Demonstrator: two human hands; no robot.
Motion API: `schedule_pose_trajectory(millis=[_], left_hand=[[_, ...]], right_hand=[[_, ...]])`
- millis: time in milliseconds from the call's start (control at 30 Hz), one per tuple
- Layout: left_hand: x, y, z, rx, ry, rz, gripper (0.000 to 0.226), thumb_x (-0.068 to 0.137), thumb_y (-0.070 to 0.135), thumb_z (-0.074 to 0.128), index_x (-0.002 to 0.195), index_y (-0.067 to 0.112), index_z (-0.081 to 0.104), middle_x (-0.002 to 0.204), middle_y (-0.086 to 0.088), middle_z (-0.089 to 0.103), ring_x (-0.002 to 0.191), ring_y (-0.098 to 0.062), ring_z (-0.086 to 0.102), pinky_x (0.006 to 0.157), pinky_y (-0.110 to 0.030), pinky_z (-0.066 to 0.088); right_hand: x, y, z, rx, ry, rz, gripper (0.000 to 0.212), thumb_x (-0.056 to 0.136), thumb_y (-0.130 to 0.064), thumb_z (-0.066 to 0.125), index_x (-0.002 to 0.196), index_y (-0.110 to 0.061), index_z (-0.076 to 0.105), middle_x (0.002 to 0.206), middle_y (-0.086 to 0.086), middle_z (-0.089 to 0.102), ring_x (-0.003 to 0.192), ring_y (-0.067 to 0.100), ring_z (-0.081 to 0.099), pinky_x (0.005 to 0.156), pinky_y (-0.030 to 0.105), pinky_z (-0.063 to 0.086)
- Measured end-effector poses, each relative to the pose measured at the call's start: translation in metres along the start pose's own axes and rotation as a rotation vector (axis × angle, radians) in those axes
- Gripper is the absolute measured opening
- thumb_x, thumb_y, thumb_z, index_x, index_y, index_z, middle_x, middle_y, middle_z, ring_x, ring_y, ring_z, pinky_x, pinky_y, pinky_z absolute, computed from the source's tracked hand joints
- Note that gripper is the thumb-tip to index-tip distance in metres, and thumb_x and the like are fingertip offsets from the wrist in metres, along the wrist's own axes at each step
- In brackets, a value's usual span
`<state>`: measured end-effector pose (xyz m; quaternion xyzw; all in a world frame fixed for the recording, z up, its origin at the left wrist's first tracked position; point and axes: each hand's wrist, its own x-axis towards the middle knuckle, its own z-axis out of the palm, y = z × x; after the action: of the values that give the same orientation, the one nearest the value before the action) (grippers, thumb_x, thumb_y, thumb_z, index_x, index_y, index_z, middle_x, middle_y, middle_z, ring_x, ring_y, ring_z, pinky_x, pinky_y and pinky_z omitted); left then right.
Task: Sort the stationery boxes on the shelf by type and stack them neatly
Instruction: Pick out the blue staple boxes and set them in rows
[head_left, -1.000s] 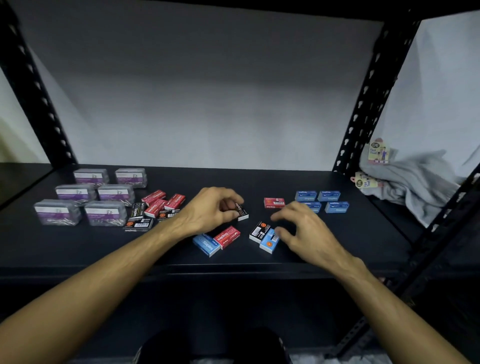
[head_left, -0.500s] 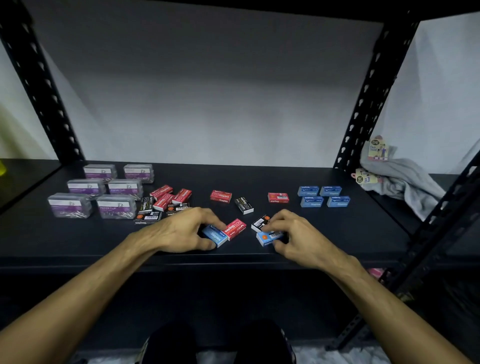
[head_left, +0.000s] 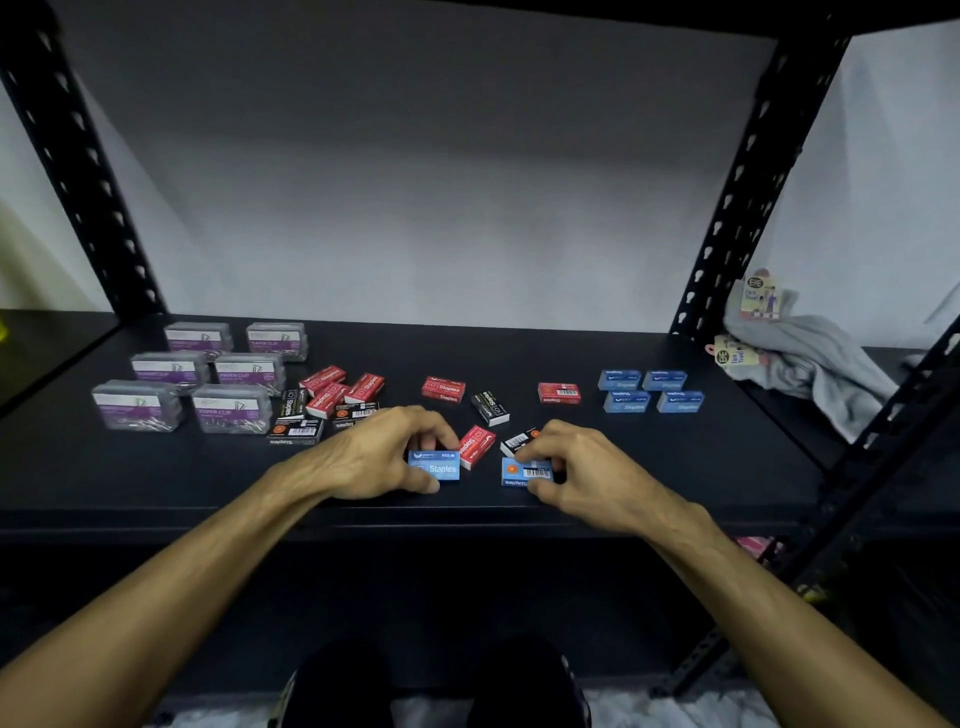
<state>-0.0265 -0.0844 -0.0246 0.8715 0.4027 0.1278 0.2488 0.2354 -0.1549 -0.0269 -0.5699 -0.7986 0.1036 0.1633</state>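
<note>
Under left hand (head_left: 382, 457): blue staples box (head_left: 435, 466), gripped. Right hand (head_left: 582, 470) pinches barcode-up blue box (head_left: 524, 473); red box (head_left: 476, 446) between hands.

One head-worn wide-angle view looks forward and down, close over the dark shelf (head_left: 675, 467) front edge.

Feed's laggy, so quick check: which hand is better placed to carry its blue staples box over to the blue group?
Right. The right hand already pinches a blue box and lies nearer the blue group at right. The left hand holds its own blue box farther away.
</note>
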Motion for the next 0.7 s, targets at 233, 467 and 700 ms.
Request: schedule_pose_trajectory(millis=[233,467,700], left_hand=[[0.0048,-0.0008,0.0010,-0.123,-0.025,-0.033,0.025,0.075,0.023,0.083,0.091,0.032,0.067,0.083,0.003,0.067,0.073,-0.018,0.062,0.071,-0.037,0.052],[0.0050,0.0004,-0.0011,-0.127,-0.033,-0.042,0.022,0.079,0.024,0.080,0.096,0.034,0.069,0.085,0.006,0.070,0.080,-0.026,0.064,0.074,-0.042,0.052],[0.0038,0.0004,-0.0022,-0.104,-0.026,-0.044,0.022,0.081,0.024,0.078,0.097,0.036,0.069,0.088,0.009,0.071,0.082,-0.026,0.066,0.076,-0.046,0.054]], right_hand=[[0.0037,0.0020,0.0003,0.028,-0.019,0.021,0.030,0.088,-0.030,0.066,0.118,-0.025,0.067,0.098,-0.016,0.053,0.085,0.001,0.053,0.072,0.010,0.037],[0.0082,0.0033,-0.0063,0.076,-0.044,0.021,0.026,0.097,-0.029,0.054,0.118,-0.024,0.068,0.097,-0.020,0.058,0.081,-0.007,0.053,0.068,0.008,0.035],[0.0054,0.0061,-0.0064,0.147,-0.021,0.062,0.029,0.099,-0.024,0.050,0.125,-0.028,0.062,0.102,-0.014,0.067,0.079,-0.005,0.059,0.066,0.008,0.041]])
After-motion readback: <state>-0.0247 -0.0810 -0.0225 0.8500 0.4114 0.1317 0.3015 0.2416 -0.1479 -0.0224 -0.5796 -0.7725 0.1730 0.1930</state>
